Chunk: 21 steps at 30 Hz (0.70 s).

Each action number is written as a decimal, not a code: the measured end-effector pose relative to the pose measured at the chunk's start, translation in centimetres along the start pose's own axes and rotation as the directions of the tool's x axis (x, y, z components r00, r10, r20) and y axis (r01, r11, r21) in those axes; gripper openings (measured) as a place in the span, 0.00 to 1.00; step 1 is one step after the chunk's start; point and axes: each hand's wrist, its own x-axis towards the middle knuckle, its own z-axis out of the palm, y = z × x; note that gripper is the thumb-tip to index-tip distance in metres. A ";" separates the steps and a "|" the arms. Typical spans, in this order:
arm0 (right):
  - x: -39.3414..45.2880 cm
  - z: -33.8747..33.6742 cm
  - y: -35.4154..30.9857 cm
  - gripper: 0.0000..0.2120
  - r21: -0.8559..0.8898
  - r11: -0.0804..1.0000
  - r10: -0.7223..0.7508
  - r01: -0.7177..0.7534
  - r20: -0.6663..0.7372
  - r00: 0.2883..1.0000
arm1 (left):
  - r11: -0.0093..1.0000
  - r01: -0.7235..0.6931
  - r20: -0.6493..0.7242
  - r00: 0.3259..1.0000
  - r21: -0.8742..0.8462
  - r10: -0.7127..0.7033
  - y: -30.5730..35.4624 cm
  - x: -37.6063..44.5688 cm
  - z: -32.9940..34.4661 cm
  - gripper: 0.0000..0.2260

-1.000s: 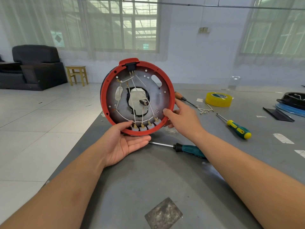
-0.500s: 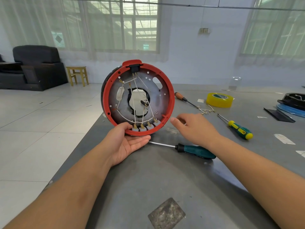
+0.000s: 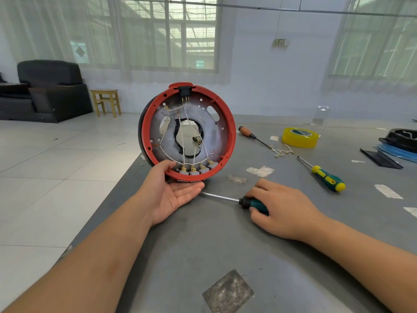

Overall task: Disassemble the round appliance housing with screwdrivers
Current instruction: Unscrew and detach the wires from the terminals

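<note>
The round housing (image 3: 229, 132) has a red rim, a grey metal plate inside, white wires and several terminals along its lower edge. It stands on edge on the grey table (image 3: 225, 245), its open side facing me. My left hand (image 3: 171, 195) holds it from below, thumb over the lower-left rim and palm up under it. My right hand (image 3: 282, 208) lies on the table to the right, fingers curled round the teal handle of a screwdriver (image 3: 225, 198) whose shaft points left toward the housing.
A green-and-yellow screwdriver (image 3: 325, 176), a wooden-handled screwdriver (image 3: 250, 134), loose wire pieces (image 3: 282, 152) and a yellow tape roll (image 3: 300, 137) lie at the right back. Black and blue appliance parts (image 3: 399, 143) sit at the far right. The table's left edge drops to tiled floor.
My right hand left the housing's right rim, came down to the table and closed round the teal screwdriver's handle. My left hand kept holding the housing upright.
</note>
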 end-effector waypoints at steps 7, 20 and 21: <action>0.2 0.3 0.8 0.17 0.257 0.964 -0.034 0.067 -0.129 0.991 | 0.999 0.031 0.058 0.998 0.014 -0.032 0.3 0.0 -0.7 0.18; 1.1 0.1 0.3 0.28 0.949 0.314 0.570 -0.017 -0.174 0.803 | 1.000 0.012 0.035 0.999 -0.013 -0.011 0.0 0.4 -0.8 0.19; 1.3 0.2 0.1 0.28 0.976 0.219 0.607 0.004 -0.140 0.783 | 1.000 0.009 0.031 0.999 -0.008 -0.009 -0.1 0.5 -0.8 0.19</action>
